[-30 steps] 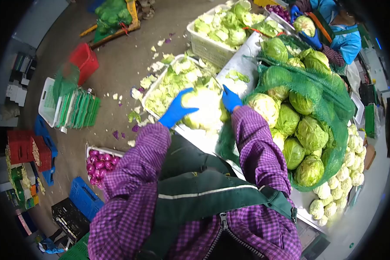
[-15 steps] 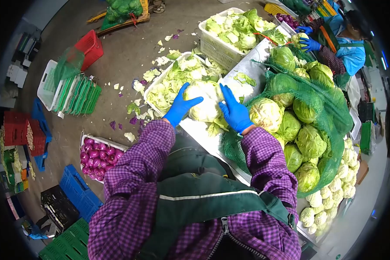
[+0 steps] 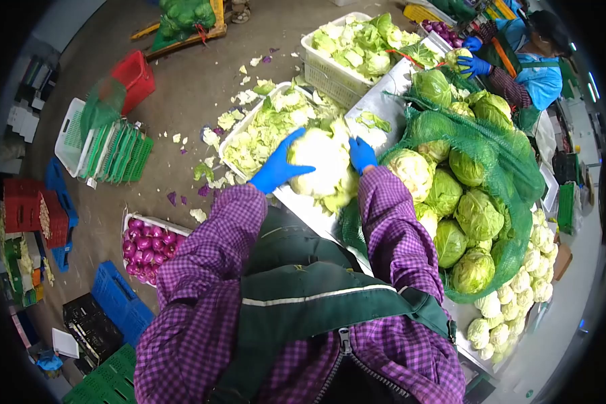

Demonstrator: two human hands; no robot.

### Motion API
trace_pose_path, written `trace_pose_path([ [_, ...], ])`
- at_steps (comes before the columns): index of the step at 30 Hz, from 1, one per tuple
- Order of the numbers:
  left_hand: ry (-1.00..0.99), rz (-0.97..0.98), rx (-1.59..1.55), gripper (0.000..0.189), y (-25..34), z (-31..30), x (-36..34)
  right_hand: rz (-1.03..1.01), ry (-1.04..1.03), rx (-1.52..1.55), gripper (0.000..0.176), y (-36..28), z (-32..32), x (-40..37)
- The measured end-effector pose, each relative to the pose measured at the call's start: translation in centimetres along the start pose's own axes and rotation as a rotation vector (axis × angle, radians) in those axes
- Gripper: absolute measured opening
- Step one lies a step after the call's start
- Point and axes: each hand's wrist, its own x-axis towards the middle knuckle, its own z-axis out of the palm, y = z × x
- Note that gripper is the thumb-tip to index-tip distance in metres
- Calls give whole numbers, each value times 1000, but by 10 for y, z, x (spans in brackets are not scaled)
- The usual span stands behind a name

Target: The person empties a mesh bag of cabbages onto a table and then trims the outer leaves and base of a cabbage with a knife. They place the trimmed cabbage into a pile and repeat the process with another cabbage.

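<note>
Cabbage [image 3: 320, 161] is between two hands in blue gloves, over the edge of the metal table [image 3: 392, 86]. The left hand [image 3: 279, 165] holds its side, with the thumb across the front. The right hand [image 3: 363, 155] is at the other side, but its fingertips are hidden, so I cannot tell if it grips. Loose leaves [image 3: 266, 135] lie in a heap just beside it. More big cabbages [image 3: 479, 214] sit in a green net [image 3: 522, 172] on the right.
</note>
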Motion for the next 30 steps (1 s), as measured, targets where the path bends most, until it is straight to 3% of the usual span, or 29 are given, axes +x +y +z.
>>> trace_pose_path([
  [1, -69, 66, 35, 90, 2, -5, -7, 12, -24, -47, 52, 18, 6, 4],
  [2, -14, 67, 10, 90, -5, -7, -11, -67, 96, 58, 50, 45, 27, 14],
  [3, 39, 59, -19, 91, -18, -5, -18, -71, 88, 55, 50, 37, 18, 5],
  [5, 388, -122, -287, 92, -33, 5, -25, 196, -170, 295, 46, -2, -15, -21],
  [6, 403, -254, -413, 89, -48, 6, -26, 174, -138, 327, 45, -3, -17, -29],
  [7, 411, -250, -413, 89, -39, 7, -27, 246, -235, 354, 45, 3, -18, -30],
  [9, 405, -285, -590, 97, -21, 14, -29, -131, 29, -148, 50, 55, 5, -17],
  [10, 391, -285, -564, 93, -16, 11, -27, -136, 26, -153, 50, 43, -6, -27],
  [12, 317, -272, -446, 89, -9, 2, -20, -226, 229, -195, 60, -31, -51, -65],
  [13, 232, -265, -323, 86, -3, -2, -16, -224, 223, -200, 60, -53, -64, -73],
  [15, 150, -256, -303, 92, 9, -10, -4, -277, -150, -96, 61, -79, -78, -82],
  [17, 69, -280, -31, 99, 2, -14, 13, -673, -79, -251, 63, -63, -59, -70],
  [18, 47, -298, -36, 101, 1, -14, 18, -577, -200, -276, 58, -74, -58, -70],
  [21, -69, -215, -74, 99, -1, -9, 24, -440, -183, -340, 52, -68, -38, -41],
  [22, -51, -201, 16, 99, 4, -4, 20, -159, -114, -251, 48, -69, -33, -27],
  [23, -86, -106, 103, 100, 0, -1, 19, -214, -19, -169, 48, -42, -20, -3],
  [26, -116, -72, 172, 98, 2, 5, 15, -92, -68, -163, 51, -6, -13, 6],
  [28, 314, -149, -60, 100, -16, 20, 13, 26, 37, -137, 52, 14, -9, -1],
  [30, 352, -162, -93, 102, -22, 32, 2, 62, 54, -106, 52, 9, -13, -19],
])
